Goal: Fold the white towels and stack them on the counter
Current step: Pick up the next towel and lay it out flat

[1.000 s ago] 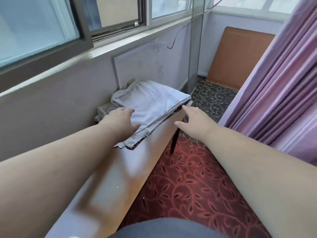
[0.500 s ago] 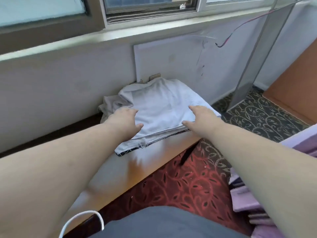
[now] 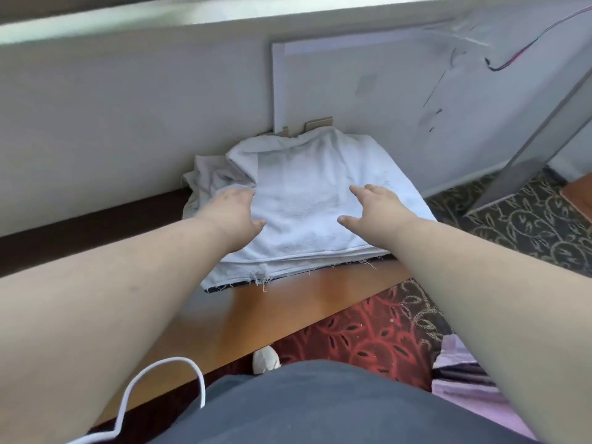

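Pressing your left hand (image 3: 232,213) and right hand (image 3: 376,208), fingers spread and gripping nothing, on the folded white terry towels (image 3: 307,206) stacked at the brown wooden bench (image 3: 288,310) end, you risk nudging the overhanging stack off.

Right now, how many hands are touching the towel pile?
2. The left hand rests on the pile's left edge; the right hand hovers at or on the top towel; contact there is unclear.
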